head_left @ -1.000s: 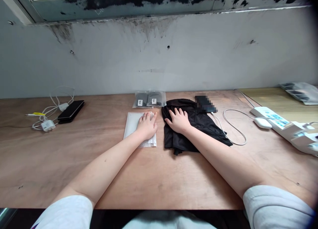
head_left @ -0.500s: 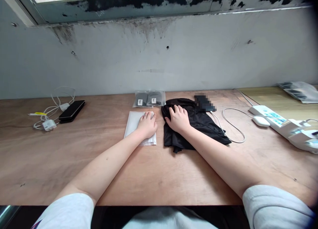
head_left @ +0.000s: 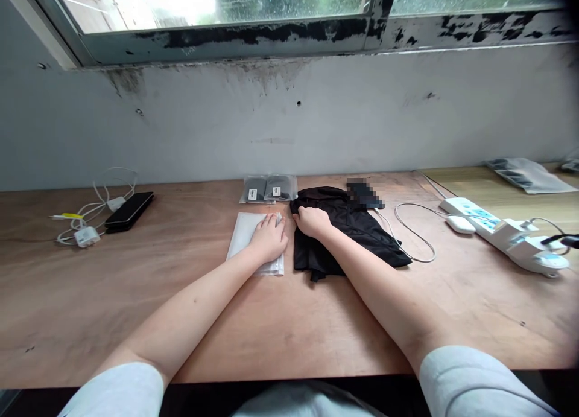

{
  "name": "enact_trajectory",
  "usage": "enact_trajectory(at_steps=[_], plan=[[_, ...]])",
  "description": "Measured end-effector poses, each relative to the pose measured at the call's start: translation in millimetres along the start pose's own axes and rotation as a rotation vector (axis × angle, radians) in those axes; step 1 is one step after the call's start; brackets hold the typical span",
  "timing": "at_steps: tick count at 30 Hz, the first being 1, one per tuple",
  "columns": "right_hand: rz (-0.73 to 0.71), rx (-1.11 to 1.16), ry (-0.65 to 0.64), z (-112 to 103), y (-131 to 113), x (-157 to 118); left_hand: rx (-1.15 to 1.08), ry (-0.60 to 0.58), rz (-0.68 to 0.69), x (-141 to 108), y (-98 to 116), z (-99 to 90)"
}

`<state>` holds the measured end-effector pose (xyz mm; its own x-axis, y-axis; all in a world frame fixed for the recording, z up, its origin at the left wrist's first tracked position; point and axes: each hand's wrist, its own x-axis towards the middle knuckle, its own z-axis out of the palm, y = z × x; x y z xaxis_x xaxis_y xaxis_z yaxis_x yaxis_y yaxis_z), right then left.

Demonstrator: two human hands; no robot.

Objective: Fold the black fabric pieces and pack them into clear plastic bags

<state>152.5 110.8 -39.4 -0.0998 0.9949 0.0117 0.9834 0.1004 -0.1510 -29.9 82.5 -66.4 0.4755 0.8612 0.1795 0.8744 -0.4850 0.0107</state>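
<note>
My left hand point(head_left: 268, 238) lies with outstretched fingers on a stack of flat, translucent white plastic bags point(head_left: 238, 239), covering its right part. Just right of it, a black cloth garment point(head_left: 357, 236) is spread loosely on the table. My right hand point(head_left: 313, 222) is closed with curled fingers at the garment's upper left edge, gripping the fabric; the fingertips are hidden. Behind the bags, two sealed frosted packets point(head_left: 266, 189) with dark contents and small white labels lie side by side.
A dark blurred-out device point(head_left: 364, 195) on a white cable touches the garment's back. On the right are a white power strip point(head_left: 506, 227), a small white case point(head_left: 460, 224) and a filled plastic packet point(head_left: 529, 175). A black case point(head_left: 129, 212) and white chargers point(head_left: 87, 236) lie left.
My right hand has gone from lying spread on the garment to gripping its upper left edge. My left hand stays on the bags. The view has tilted slightly up.
</note>
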Motion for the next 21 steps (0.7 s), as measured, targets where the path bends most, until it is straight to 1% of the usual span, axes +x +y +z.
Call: enact_trajectory(at_steps=[3,5,8,12,17,21], plan=[[0.018,0.086,0.089,6,5,-6,-0.051,0.09,0.04,-2,5,-14.7],[0.034,0.179,0.107,7,10,-8,-0.123,0.154,0.123,-5,13,-25.3],[0.068,0.331,0.13,5,18,-5,-0.258,0.168,0.255,-13,26,-34.5],[0.084,0.456,0.149,4,23,-1,-0.31,0.131,0.287,-21,36,-31.4],[0.105,0.505,0.158,8,24,3,-0.34,0.113,0.325,-23,34,-23.7],[0.135,0.578,0.173,9,25,8,-0.305,0.076,0.337,-23,34,-21.7]])
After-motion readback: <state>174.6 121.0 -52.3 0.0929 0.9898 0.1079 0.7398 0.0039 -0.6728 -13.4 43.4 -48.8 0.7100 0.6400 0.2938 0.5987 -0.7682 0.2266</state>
